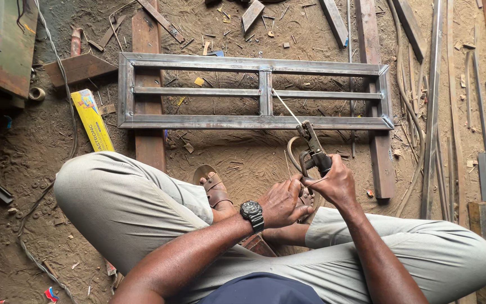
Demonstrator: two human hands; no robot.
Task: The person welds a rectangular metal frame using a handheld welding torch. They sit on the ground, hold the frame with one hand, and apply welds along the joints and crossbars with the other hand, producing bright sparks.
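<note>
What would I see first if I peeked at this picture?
First the big grey metal frame lying flat on the dirt floor, up in the middle. Just below it, the right hand grips a welding holder whose thin rod slants up to the frame's centre bar; the left hand, a black watch on its wrist, sits close beside. A yellow box lies at the left.

Metalworking workshop, dirt floor. Evidence: welded steel frame (252, 93) on the ground; loose steel bars and angle sections (482, 112) stacked right; electrode box (92, 119) left; scrap offcuts (252, 14) far.
</note>
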